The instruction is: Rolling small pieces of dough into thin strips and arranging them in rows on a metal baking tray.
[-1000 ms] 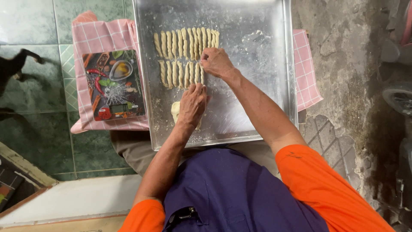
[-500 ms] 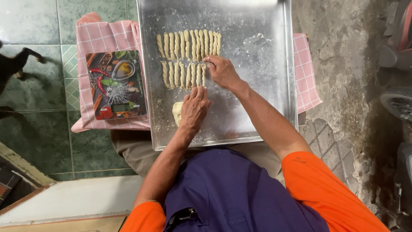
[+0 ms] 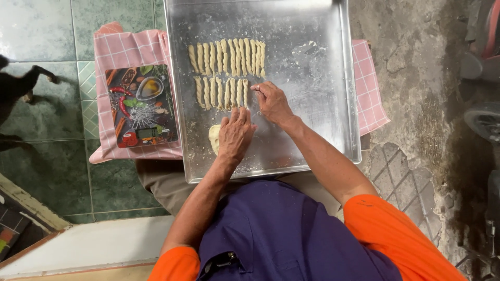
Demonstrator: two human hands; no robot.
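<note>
Metal tray (image 3: 312, 78): dull silver, dusted with flour, resting over my lap and a pink checked cloth (image 3: 130, 52); most of its right half is bare.
Kitchen scale (image 3: 140, 106): flat, printed with spices, lying on the cloth just left of the tray.
Twisted dough sticks (image 3: 226, 57): two rows near the tray's upper left, the top row full, the lower row (image 3: 221, 92) shorter, so I judge the shaping is partly done.
My left hand (image 3: 235, 134): palm down, fingers loosely spread, covering most of the dough lump (image 3: 213, 139).
My right hand (image 3: 272, 101): fingertips pinched together at the lower row's right end; whether they grip a stick I cannot tell.
Remaining: that small lump, as far as shows.
</note>
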